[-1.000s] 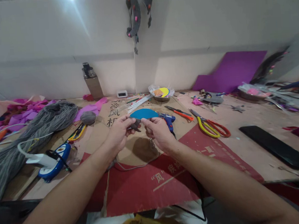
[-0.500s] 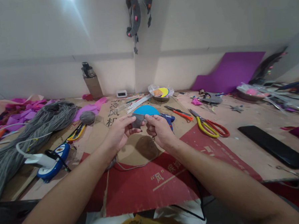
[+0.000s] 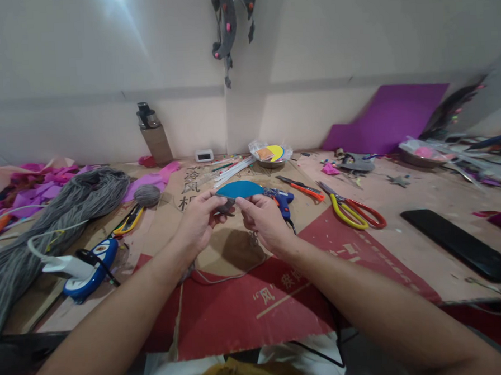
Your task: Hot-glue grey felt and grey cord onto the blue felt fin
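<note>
Over the cardboard sheet [image 3: 236, 317], my left hand [image 3: 198, 221] pinches one side of a small dark grey yarn-covered piece [image 3: 225, 206]. My right hand [image 3: 267, 220] has thumb and fingers closed on its other edge. The piece is tilted, so mostly its narrow side shows, and the fingers partly cover it. A thin grey yarn strand [image 3: 225, 280] lies on the cardboard below, and a bit of yarn dangles under my right hand. Just behind the hands are a blue disc [image 3: 240, 188] and a blue glue gun [image 3: 283, 201].
Right of the hands lie an orange utility knife [image 3: 303, 188], red-and-yellow-handled scissors [image 3: 352, 207] and a black slab [image 3: 459, 244]. A grey yarn hank [image 3: 87, 201], a yellow cutter [image 3: 130, 219] and a blue power strip [image 3: 93, 274] are on the left. A bowl [image 3: 270, 163] stands behind.
The grey piece has tipped from showing its flat face to showing mostly its edge. Both hands stay in nearly the same place, and my right thumb lies more across it.
</note>
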The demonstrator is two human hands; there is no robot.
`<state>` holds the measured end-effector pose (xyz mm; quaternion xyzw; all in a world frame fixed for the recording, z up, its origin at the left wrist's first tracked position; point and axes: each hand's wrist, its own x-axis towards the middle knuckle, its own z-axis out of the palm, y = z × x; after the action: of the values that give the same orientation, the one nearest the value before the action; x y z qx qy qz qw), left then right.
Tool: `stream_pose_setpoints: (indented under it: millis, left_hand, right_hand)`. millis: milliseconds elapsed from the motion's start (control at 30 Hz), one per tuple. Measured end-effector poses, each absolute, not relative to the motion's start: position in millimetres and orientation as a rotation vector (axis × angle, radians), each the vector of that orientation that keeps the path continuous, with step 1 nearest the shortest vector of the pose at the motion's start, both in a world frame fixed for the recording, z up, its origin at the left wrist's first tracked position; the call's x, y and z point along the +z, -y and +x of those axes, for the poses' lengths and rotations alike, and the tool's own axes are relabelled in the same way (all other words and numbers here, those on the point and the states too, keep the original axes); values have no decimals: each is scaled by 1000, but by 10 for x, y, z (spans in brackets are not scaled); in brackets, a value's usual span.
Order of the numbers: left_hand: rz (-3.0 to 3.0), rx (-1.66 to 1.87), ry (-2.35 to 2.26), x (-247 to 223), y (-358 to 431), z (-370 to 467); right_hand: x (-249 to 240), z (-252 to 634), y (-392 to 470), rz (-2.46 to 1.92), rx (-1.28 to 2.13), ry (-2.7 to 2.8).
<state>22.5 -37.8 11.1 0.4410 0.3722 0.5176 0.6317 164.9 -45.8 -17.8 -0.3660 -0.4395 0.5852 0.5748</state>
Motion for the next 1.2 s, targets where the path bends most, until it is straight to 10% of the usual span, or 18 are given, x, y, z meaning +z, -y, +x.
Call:
stream_pose_setpoints:
  millis: [767,1200]
  left_hand:
    - [1405,1090,-1185,131,374,185]
    - [1228,983,-1024,199,352,128]
  right_hand:
    - [-61,1841,411,-1131,594,1675]
    - [4,1891,364,-1085,1048,1583]
